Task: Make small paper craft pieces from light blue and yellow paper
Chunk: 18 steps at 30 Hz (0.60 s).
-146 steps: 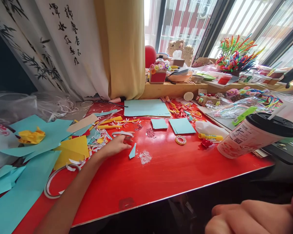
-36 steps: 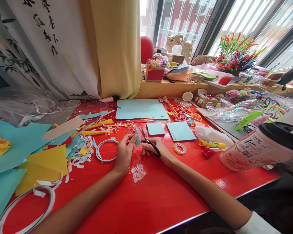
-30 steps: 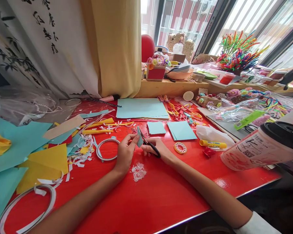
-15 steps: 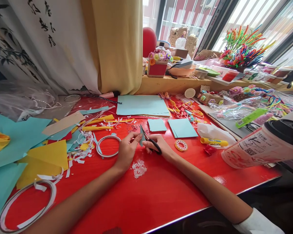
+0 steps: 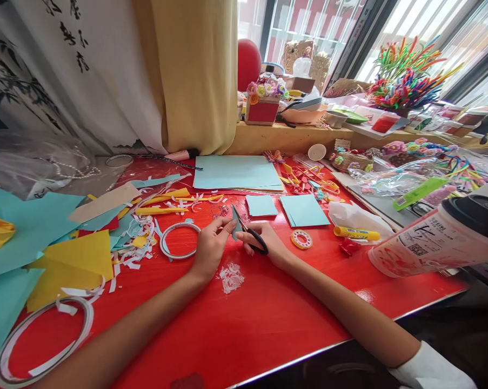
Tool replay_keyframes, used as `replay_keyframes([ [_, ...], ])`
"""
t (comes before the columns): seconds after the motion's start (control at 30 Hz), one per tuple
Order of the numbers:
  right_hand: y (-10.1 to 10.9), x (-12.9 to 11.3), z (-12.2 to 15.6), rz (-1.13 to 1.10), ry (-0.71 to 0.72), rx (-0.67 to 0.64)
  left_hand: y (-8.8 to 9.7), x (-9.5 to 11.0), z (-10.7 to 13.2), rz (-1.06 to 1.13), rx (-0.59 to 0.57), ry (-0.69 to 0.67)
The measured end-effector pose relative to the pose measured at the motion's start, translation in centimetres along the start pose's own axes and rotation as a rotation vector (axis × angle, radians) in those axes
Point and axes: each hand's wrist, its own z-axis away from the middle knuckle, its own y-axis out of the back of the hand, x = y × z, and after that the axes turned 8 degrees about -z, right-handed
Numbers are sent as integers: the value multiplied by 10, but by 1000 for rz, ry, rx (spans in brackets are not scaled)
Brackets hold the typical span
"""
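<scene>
Over the middle of the red table [image 5: 268, 313], my left hand [image 5: 211, 246] pinches a small folded piece of light blue paper [image 5: 235, 227]. My right hand [image 5: 270, 246] grips black-handled scissors [image 5: 260, 243], whose blades lie along the paper's right edge. Whether the blades are fully closed is hard to see. A little pile of white paper scraps [image 5: 231, 277] lies just below the hands. Beyond them are a small stack of light blue squares [image 5: 261, 206] and a larger stack of blue squares [image 5: 304, 210].
Tape rolls [image 5: 180, 241] and a large tape ring [image 5: 8, 356] lie on the left, among yellow paper [image 5: 73, 265] and cuttings. To the right are a small tape roll [image 5: 301, 239], a yellow glue stick [image 5: 356, 233] and a tilted drink cup [image 5: 434, 240]. Blue sheets [image 5: 235, 173] lie behind.
Both hands keep nearly the same place, with the paper and scissors still held together. The whole view has shifted very slightly.
</scene>
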Motion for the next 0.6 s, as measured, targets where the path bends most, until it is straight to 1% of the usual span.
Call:
replay_keyframes([
  [0.43, -1, 6, -1, 10, 17, 22, 0, -2, -1, 3, -16, -20],
  [0.6, -2, 4, -1, 11, 16, 21, 0, -3, -1, 28, -18, 4],
])
